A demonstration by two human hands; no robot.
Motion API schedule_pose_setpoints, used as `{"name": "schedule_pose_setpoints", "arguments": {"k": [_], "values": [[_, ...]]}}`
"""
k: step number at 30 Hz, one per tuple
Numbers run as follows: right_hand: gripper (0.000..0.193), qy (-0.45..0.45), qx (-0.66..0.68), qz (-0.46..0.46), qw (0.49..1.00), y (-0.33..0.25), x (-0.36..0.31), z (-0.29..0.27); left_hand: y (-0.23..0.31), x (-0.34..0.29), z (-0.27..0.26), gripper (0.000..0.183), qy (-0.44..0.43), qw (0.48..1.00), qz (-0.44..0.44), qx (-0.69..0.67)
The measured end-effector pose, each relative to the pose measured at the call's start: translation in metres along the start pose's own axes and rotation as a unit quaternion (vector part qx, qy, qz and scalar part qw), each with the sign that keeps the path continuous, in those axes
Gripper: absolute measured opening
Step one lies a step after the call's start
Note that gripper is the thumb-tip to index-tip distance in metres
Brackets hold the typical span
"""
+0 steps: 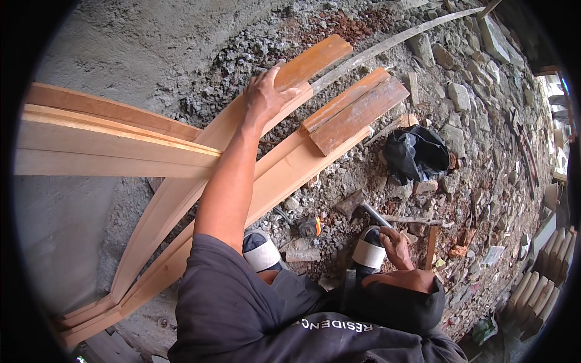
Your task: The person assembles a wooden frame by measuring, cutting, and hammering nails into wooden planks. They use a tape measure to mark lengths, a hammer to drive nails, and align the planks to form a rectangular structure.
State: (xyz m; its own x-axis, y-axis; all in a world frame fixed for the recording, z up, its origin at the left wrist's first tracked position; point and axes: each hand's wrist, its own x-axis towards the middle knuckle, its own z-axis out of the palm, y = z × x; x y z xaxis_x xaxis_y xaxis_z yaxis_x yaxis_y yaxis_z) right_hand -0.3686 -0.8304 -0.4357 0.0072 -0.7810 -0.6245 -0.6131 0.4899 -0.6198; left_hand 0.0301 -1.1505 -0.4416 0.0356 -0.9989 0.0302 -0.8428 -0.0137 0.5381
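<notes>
My left hand [266,97] lies, thumb spread, on a long planed timber [227,124] where a darker brown wood piece [311,60] meets its end. A second planed timber [281,169] runs alongside, with two brown weathered wood pieces [360,112] at its end. Other pale timbers [115,142] cross from the left and meet the first one near my forearm. Beside my right foot, my right hand [396,245] is closed round the metal handle of a hatchet [353,204]. The hatchet's flat, dirty head rests low over the rubble.
Rough rubble and stones [460,97] cover the ground. A black plastic bag [417,151] sits right of the timbers. Between my sandalled feet lie a black-and-orange tape measure [311,227] and a broken block [302,251]. A long thin strip [393,42] curves away at the top.
</notes>
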Motion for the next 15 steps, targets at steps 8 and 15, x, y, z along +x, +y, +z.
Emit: {"name": "schedule_pose_setpoints", "arguments": {"k": [8, 15], "values": [[0.027, 0.014, -0.009, -0.014, 1.0, 0.004, 0.003, 0.001, 0.013, -0.001, -0.002, 0.08, -0.031, 1.0, 0.001, 0.007], [0.023, 0.136, -0.033, -0.112, 0.984, -0.031, 0.023, -0.037, -0.005, 0.003, -0.004, 0.072, -0.006, 0.999, 0.038, 0.0]]}}
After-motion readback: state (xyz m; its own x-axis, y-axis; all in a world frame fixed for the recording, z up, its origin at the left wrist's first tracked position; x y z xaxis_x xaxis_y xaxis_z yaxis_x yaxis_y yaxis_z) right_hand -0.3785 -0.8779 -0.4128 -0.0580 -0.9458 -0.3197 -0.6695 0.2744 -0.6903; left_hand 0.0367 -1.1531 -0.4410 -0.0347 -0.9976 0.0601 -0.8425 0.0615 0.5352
